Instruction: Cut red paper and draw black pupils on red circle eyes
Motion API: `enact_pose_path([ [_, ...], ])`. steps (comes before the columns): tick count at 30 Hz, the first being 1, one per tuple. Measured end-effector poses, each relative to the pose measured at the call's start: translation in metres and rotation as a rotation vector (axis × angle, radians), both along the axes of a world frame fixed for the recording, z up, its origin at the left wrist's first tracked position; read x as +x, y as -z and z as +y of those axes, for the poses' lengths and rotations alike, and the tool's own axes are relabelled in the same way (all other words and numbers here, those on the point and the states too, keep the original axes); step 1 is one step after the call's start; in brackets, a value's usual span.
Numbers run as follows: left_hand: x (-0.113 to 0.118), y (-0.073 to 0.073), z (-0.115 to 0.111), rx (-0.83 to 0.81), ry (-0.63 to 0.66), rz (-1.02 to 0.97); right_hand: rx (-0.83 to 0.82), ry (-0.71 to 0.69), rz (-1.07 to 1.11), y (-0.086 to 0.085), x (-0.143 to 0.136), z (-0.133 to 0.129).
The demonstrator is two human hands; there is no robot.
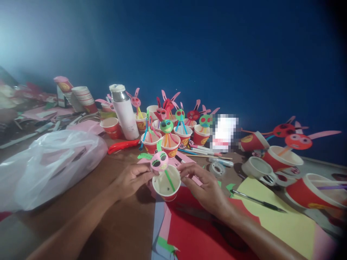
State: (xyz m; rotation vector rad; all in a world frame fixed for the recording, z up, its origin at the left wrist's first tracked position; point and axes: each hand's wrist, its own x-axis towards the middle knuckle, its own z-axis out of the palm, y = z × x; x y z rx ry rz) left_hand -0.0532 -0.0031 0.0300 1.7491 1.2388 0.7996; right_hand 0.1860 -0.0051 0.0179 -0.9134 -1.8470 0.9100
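A red-and-white paper cup (166, 182) stands between my hands, tilted so its inside shows. A green stick (170, 181) rises in it to a pink paper face (159, 161) with green ears, dark eyes and a yellow mouth. My left hand (134, 180) is closed at the cup's left rim, just below the face. On the opposite side, the thumb and fingers of my right hand (200, 182) pinch the right rim. Red paper (195, 231) lies below the cup, with dark-handled scissors (227, 231) on it, partly under my right arm.
Several finished cups with paper faces (169, 144) line the back by the blue wall. A white flask (126, 119) stands left of them, a plastic bag (54, 166) nearer. At right are a mug (257, 168), tape (217, 168), yellow paper (284, 224) and a pen (260, 201).
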Motion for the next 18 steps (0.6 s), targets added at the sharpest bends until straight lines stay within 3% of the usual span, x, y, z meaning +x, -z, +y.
enact_pose_path([
  [10, 0.0005, 0.0056, -0.0001, 0.108, 0.059, -0.021, 0.258, -0.020, -0.097, -0.0002, 0.0050, 0.0035],
  [18, 0.0026, 0.0036, -0.0013, 0.135, 0.078, -0.013, 0.275, -0.010, -0.165, -0.0037, 0.0083, 0.0009],
])
